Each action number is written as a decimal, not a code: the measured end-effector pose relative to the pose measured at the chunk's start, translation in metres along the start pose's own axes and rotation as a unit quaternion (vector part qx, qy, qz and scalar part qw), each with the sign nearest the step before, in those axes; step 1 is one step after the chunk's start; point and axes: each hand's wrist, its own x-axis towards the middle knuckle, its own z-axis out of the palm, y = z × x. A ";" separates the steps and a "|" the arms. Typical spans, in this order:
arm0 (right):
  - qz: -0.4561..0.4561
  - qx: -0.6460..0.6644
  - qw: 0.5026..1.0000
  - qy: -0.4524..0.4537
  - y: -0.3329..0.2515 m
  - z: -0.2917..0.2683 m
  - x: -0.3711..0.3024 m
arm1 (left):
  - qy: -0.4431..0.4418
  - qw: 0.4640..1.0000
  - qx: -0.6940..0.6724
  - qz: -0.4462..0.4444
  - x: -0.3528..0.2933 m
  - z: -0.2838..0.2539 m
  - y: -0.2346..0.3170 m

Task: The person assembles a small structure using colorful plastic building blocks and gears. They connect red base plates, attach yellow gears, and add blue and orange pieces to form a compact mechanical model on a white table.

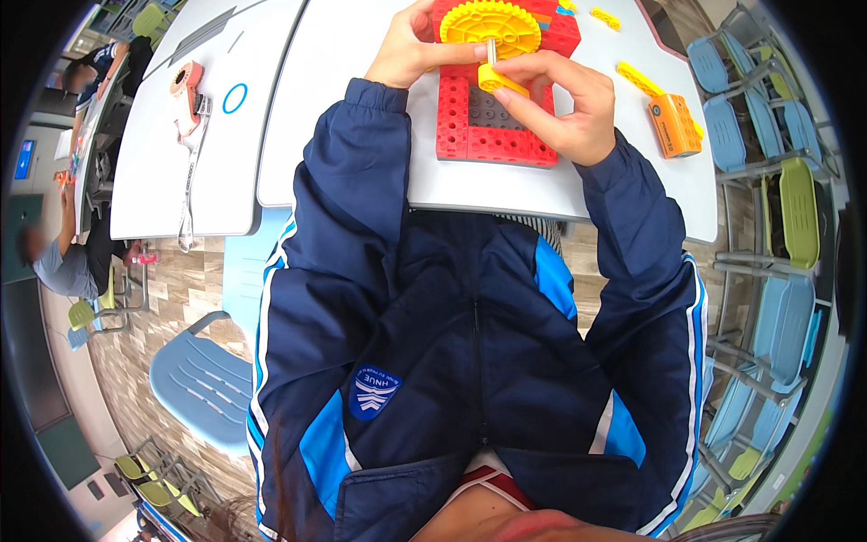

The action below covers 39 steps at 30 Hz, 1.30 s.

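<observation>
A toy brick model (452,134) with a red studded frame and a dark grey middle lies on the white table. A large yellow gear wheel (515,36) is mounted at its far end, with a light grey axle (491,51) sticking out toward me. My left hand (408,47) grips the model's left side, its thumb laid along the gear's near edge by the axle. Pinched between the thumb and fingers of my right hand (573,107) is a small yellow building piece (493,79) at the axle's near end. Some left fingers are hidden.
To the right lie a yellow beam (639,79) and an orange battery box (675,126); smaller yellow pieces (605,18) lie beyond. On the left table are a pink tape-like roll (186,90), its strap and a blue ring (235,98). Chairs (203,388) and other people surround the tables.
</observation>
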 end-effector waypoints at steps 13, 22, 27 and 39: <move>0.092 0.130 0.987 -0.018 -0.002 -0.006 0.000 | -0.004 1.000 0.008 -0.006 0.002 0.004 0.005; 0.196 0.356 0.906 -0.117 -0.009 -0.019 0.012 | 0.007 1.000 0.018 -0.002 0.000 -0.001 0.004; 0.087 0.332 0.937 -0.065 0.002 -0.014 0.010 | 0.006 0.999 0.032 0.010 0.001 -0.006 -0.003; 0.217 0.269 0.936 -0.064 -0.007 -0.019 0.007 | 0.009 0.999 0.032 -0.003 -0.001 0.001 0.006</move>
